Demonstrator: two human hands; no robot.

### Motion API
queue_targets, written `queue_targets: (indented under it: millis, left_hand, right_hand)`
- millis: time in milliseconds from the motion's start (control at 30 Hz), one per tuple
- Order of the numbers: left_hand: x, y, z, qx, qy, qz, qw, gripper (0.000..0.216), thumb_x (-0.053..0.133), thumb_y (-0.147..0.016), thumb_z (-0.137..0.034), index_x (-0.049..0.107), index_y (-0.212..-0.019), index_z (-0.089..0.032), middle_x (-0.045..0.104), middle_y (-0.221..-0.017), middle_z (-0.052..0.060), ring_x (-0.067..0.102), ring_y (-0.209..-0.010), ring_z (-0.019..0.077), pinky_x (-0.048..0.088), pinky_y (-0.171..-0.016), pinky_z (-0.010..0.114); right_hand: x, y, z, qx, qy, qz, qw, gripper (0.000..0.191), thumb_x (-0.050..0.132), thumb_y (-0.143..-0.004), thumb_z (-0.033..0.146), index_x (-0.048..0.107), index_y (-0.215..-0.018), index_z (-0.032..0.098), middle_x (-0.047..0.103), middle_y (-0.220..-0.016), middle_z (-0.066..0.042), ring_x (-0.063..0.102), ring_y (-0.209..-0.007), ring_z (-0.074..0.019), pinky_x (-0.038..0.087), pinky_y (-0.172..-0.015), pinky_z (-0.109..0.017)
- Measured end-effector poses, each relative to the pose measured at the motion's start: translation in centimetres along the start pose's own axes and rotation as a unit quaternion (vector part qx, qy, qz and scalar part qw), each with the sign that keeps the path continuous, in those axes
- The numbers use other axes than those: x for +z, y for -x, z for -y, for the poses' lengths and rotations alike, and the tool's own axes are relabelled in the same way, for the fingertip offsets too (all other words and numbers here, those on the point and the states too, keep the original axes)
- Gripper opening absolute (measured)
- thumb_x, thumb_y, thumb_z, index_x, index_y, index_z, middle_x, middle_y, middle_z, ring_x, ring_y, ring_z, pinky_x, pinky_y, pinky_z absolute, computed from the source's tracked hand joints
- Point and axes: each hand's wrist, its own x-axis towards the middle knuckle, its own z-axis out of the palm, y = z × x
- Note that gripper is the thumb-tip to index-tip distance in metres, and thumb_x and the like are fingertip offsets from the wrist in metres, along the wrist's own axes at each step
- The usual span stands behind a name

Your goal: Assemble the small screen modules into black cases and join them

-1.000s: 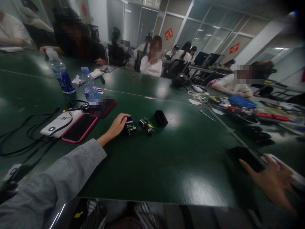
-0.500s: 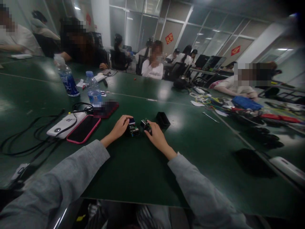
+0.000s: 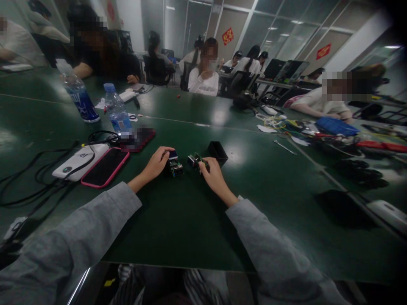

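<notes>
Two small green circuit boards lie side by side on the dark green table (image 3: 178, 220). My left hand (image 3: 154, 164) has its fingers curled round the left circuit board (image 3: 174, 166), which carries a small blue-lit screen. My right hand (image 3: 212, 173) pinches the right circuit board (image 3: 194, 160) from its near side. Both boards rest on the table top. A small black open box (image 3: 218, 151) stands just beyond my right hand. Both my arms wear grey sleeves.
To the left lie a pink-edged phone (image 3: 104, 167), a white power bank (image 3: 80, 160) with black cables, a dark red case (image 3: 138, 137) and two water bottles (image 3: 117, 111). Tools, wires and a blue pouch (image 3: 337, 126) crowd the right. Several people sit at the far side.
A second ago my right hand hovered open at the far right; it has since come in and closed on the right board. My left hand has stayed on the left board.
</notes>
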Motion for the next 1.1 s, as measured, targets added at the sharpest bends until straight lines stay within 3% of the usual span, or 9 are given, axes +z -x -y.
queue_targets:
  millis: [267,1100]
  left_hand:
    - [0.0,0.1,0.0,0.002,0.001,0.003,1.0,0.033,0.036,-0.098,-0.033,0.057,-0.12,-0.021,0.06,-0.121,0.009,0.058,-0.11,0.0205,0.048,-0.097,0.042]
    - [0.0,0.0,-0.3,0.007,-0.008,0.001,1.0,0.032,0.037,-0.098,-0.032,0.058,-0.119,-0.019,0.062,-0.119,0.009,0.058,-0.11,0.0202,0.048,-0.098,0.041]
  right_hand:
    - [-0.6,0.9,2.5,-0.056,0.031,0.072,0.995,0.033,0.052,-0.095,0.035,0.052,-0.124,0.02,0.06,-0.117,-0.01,0.059,-0.105,-0.0257,0.05,-0.092,-0.045]
    - [-0.8,1.1,3.0,-0.091,0.006,0.093,0.991,0.035,0.054,-0.094,0.032,0.047,-0.127,0.023,0.055,-0.121,-0.01,0.059,-0.107,-0.025,0.051,-0.094,-0.044]
